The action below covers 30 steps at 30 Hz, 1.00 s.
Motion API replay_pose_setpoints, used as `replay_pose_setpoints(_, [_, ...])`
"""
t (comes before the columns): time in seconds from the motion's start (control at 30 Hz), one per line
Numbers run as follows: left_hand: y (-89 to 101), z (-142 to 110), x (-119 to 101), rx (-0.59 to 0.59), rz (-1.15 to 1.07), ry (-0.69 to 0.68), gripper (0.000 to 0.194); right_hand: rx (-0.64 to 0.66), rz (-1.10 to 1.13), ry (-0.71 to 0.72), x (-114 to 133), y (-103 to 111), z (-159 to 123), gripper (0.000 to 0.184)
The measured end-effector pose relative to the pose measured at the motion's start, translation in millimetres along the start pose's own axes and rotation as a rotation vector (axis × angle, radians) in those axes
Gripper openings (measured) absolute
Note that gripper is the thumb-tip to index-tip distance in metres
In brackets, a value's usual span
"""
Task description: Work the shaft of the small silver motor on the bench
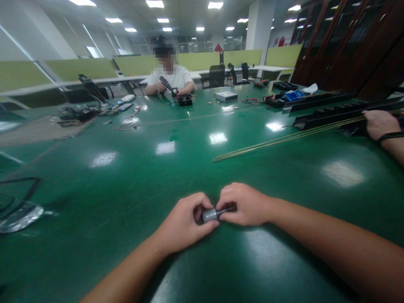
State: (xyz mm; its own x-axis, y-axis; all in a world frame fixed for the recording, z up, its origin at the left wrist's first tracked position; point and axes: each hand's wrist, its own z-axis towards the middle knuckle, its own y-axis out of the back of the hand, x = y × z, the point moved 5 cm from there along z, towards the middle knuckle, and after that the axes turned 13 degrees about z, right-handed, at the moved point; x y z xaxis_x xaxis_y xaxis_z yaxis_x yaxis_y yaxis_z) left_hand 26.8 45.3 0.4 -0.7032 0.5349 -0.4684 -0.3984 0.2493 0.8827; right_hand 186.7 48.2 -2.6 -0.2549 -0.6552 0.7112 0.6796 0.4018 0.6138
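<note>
Both my hands meet over the front of the green table (126, 189). Between them lies a short silver metal cylinder with a thin dark shaft (210, 215); its exact kind cannot be made out. My left hand (186, 221) has thumb and fingers curled round the silver body. With thumb and forefinger, my right hand (243, 204) pinches the narrow dark shaft on the right side. My fingers hide part of both ends.
Thin brass-coloured rods (268, 144) reach in from the right, under another person's hand (381, 124). Black metal rails (331, 113) lie behind them. Across the table a person in a white shirt (172, 80) holds a power tool. A clear plastic bag (22, 216) sits left.
</note>
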Motion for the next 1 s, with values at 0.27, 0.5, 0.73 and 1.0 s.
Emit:
replay_pose_setpoints(0.27, [0.2, 0.9, -0.8, -0.002, 0.012, -0.006, 0.020, -0.005, 0.001, 0.000, 0.3, 0.6, -0.4, 0.012])
replay_pose_setpoints(0.5, [-0.5, 1.4, -0.5, 0.005, 0.017, -0.015, 0.019, 0.003, 0.006, -0.006, 0.0, 1.7, -2.2, 0.011])
replay_pose_setpoints(0.73, [0.0, 1.4, -2.1, -0.001, 0.023, -0.030, 0.019, 0.004, 0.014, 0.007, 0.5, 2.3, -1.9, 0.012])
replay_pose_setpoints(1.0, [0.5, 0.4, -2.3, 0.008, 0.023, -0.021, 0.018, 0.006, 0.013, 0.002, -0.3, 3.7, -3.3, 0.009])
